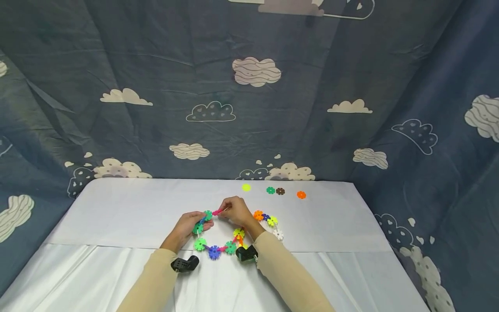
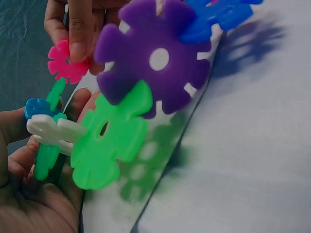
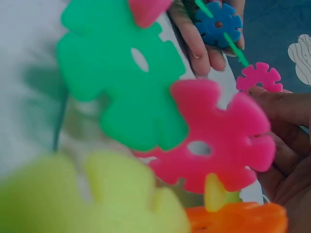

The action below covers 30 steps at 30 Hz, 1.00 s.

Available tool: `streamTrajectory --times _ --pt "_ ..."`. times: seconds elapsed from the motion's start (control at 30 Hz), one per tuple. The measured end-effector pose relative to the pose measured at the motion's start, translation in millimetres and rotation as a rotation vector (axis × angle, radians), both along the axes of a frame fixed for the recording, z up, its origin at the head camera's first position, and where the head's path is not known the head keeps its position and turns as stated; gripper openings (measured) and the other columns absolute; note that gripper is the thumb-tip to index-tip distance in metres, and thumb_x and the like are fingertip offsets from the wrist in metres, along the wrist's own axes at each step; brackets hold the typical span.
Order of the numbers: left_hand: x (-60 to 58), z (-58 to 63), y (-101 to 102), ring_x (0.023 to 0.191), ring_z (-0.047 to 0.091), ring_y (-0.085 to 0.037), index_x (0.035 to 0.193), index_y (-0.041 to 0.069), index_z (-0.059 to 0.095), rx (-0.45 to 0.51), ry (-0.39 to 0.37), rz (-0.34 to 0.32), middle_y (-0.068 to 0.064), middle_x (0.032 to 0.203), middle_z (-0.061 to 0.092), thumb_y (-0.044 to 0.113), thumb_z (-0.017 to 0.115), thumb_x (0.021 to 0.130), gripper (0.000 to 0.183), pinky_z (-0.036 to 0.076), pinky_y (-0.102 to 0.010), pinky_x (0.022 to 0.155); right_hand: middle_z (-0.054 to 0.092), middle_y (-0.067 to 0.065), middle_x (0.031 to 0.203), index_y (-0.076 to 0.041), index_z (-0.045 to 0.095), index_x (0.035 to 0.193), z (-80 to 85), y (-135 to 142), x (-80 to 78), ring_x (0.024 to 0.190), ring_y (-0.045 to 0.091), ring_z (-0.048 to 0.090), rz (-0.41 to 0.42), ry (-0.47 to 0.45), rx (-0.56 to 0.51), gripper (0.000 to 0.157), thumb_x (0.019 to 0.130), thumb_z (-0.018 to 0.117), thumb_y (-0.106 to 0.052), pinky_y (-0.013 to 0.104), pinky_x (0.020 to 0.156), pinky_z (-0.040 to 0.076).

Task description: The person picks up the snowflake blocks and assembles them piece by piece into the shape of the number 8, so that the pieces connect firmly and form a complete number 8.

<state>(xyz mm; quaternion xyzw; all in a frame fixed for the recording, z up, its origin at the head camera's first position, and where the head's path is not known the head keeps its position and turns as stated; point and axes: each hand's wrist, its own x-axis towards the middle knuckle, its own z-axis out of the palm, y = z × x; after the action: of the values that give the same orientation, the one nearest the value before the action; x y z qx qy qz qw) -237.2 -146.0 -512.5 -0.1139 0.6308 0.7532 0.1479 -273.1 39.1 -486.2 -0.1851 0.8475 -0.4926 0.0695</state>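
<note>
A chain of interlocking plastic snowflake discs curves between the hands, over the white table. My left hand (image 1: 186, 227) holds its upper left end, fingers around a blue disc (image 3: 208, 28) and the green discs beside it. My right hand (image 1: 237, 211) pinches a pink disc (image 3: 268, 75) between thumb and fingers, its edge touching the end green disc (image 2: 57, 92). Whether the slots are fully joined I cannot tell. A white disc (image 2: 43, 126), a light green disc (image 2: 109, 165) and a purple-blue disc (image 2: 126, 53) continue the chain. It runs under my right wrist through a yellow disc (image 1: 239, 233).
Right of my right forearm lie an orange disc (image 1: 258, 215), a yellow disc (image 1: 272, 221) and a white disc (image 1: 278, 234), in a curved row. Loose discs lie farther back: yellow (image 1: 246, 187), green (image 1: 270, 190), brown (image 1: 280, 191), orange (image 1: 301, 195). A cloud-patterned curtain (image 1: 218, 134) hangs behind.
</note>
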Motion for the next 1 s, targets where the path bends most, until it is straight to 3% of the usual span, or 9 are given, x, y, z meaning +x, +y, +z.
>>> streamTrajectory --times 0.3,0.6,0.83,1.0 --pt "0.7 2.8 2.2 0.079 0.070 -0.017 0.117 -0.014 0.052 -0.011 0.011 0.008 -0.015 0.090 0.070 0.006 0.045 0.102 0.026 0.058 -0.028 0.076 0.067 0.002 0.074 -0.004 0.070 0.076 -2.1 -3.8 4.0 0.063 0.009 0.053 -0.037 0.029 0.042 0.009 0.080 0.075 0.003 0.019 0.059 0.049" --pt "1.1 6.3 3.4 0.074 0.069 -0.015 0.113 -0.012 0.055 -0.094 -0.002 0.025 -0.013 0.088 0.070 0.006 0.047 0.101 0.024 0.058 -0.025 0.071 0.067 -0.002 0.070 -0.006 0.074 0.075 -0.3 -11.5 7.7 0.068 0.009 0.055 -0.059 0.038 0.057 0.009 0.081 0.075 0.000 0.020 0.066 0.051" --pt "1.2 5.0 2.7 0.081 0.070 -0.019 0.120 -0.013 0.050 -0.067 0.013 -0.035 -0.016 0.091 0.071 0.010 0.042 0.103 0.030 0.058 -0.028 0.076 0.069 0.000 0.074 -0.006 0.075 0.077 -2.2 -12.4 5.3 0.066 0.009 0.057 -0.065 0.047 0.070 0.007 0.080 0.076 -0.001 0.019 0.062 0.051" --pt "1.2 4.0 -0.1 0.080 0.070 -0.016 0.123 -0.016 0.051 -0.054 0.029 -0.101 -0.011 0.088 0.071 0.019 0.049 0.102 0.041 0.058 -0.027 0.077 0.070 0.004 0.078 -0.004 0.075 0.080 -2.7 -14.4 5.4 0.064 0.008 0.059 -0.027 0.053 0.034 0.005 0.079 0.076 0.001 0.019 0.059 0.051"
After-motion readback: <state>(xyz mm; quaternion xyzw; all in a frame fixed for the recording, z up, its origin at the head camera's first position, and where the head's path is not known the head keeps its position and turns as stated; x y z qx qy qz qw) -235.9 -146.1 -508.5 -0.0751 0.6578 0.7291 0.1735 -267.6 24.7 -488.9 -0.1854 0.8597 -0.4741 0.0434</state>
